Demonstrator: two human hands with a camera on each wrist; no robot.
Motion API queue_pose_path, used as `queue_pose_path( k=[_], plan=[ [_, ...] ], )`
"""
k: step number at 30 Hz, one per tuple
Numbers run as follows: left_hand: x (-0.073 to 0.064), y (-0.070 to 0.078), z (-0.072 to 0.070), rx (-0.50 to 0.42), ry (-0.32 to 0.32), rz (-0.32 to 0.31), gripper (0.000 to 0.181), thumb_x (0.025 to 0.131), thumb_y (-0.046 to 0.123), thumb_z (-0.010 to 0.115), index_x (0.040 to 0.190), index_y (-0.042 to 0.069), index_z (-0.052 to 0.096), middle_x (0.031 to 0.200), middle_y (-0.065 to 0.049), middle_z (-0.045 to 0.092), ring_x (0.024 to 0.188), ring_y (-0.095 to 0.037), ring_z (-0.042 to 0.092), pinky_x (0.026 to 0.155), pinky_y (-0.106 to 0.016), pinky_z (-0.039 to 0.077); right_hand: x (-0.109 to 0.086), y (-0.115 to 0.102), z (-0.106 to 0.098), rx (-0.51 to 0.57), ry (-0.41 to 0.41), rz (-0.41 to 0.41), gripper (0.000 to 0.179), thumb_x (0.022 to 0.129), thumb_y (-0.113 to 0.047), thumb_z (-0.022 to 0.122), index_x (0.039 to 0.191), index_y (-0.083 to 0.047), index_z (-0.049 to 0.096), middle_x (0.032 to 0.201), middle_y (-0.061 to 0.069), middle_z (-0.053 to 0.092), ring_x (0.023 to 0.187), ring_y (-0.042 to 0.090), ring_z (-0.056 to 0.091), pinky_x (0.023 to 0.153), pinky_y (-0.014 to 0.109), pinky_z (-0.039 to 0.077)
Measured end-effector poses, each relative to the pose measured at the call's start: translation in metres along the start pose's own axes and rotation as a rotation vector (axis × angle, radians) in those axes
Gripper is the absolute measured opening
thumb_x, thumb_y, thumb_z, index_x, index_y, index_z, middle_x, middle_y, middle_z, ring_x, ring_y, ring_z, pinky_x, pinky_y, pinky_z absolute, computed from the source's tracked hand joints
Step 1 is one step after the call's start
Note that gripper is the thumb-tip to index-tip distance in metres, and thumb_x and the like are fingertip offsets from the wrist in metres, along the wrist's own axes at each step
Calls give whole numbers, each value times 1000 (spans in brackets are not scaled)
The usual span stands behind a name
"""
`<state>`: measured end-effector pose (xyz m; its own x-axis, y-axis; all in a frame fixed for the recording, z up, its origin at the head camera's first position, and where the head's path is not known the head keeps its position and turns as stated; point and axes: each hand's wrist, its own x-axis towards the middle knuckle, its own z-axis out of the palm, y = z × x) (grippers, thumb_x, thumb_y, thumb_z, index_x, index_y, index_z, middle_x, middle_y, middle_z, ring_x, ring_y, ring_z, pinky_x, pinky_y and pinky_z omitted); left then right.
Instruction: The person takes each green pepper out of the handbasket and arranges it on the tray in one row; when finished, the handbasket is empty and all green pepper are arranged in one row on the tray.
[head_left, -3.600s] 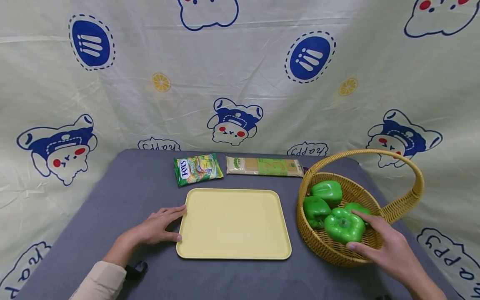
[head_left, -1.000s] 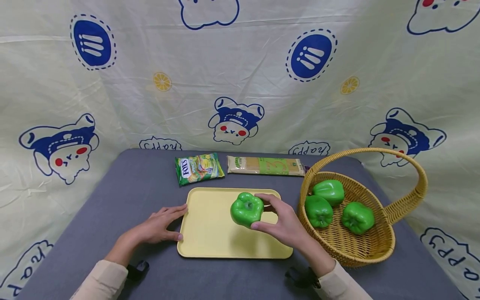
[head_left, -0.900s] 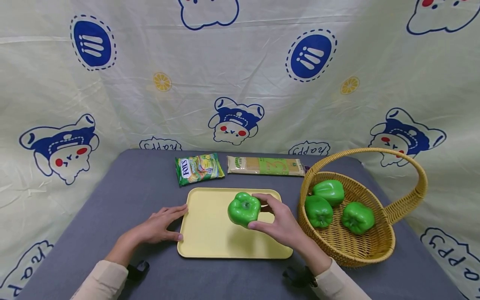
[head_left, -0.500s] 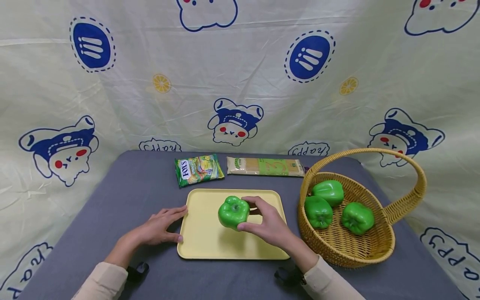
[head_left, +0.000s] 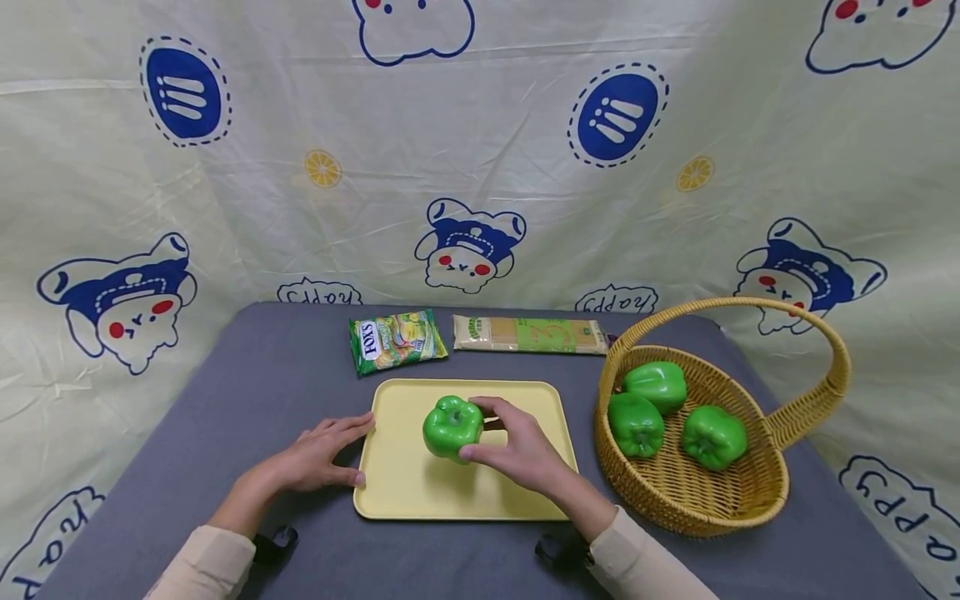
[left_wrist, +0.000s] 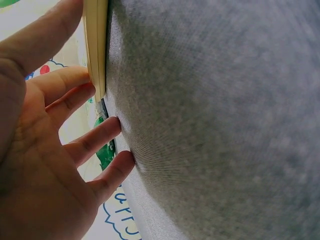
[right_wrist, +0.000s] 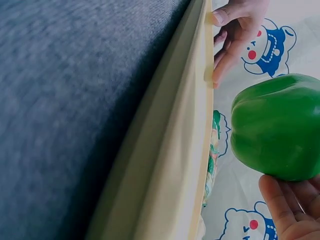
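A glossy green bell pepper hangs over the pale yellow tray, gripped from its right side between thumb and fingers of my right hand. In the right wrist view a gap shows between the pepper and the tray's surface. At the tray's left edge rests my left hand, thumb and fingertips against the rim. The left wrist view shows this hand with its fingers spread, two fingertips on the grey cloth and others at the tray's side.
Right of the tray stands a wicker basket with a tall arched handle and 3 more green bell peppers inside. Behind the tray lie a green FOX'S candy bag and a long beige-and-green packet. A printed curtain hangs behind the table.
My right hand has taken one bell pepper out of the basket and carried it left over the tray, lately a little further left. The left hand has stayed at the tray's edge.
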<state>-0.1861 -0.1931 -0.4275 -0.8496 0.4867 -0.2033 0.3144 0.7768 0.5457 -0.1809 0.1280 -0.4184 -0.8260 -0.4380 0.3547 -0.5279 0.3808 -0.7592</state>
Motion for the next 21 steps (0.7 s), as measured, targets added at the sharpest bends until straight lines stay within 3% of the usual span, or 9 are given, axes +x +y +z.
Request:
queue_pose_path(
  k=[14,21],
  plan=[
    [-1,1,0,0,10,8,85,79,44,72,147,10,35,154,-11,30,136,-40,28,100,-69,20,8,1,19,4,-44,26,60,76,-31,78,127,-8,53,118,7,62,102,23,63,88,38,52],
    [-1,1,0,9,21,32,84,79,43,71,146,7,35,153,-13,31,135,-41,29,98,-68,22,11,-1,29,-7,-123,86,65,79,-37,75,131,-7,50,120,7,59,107,20,62,90,32,51]
  ],
)
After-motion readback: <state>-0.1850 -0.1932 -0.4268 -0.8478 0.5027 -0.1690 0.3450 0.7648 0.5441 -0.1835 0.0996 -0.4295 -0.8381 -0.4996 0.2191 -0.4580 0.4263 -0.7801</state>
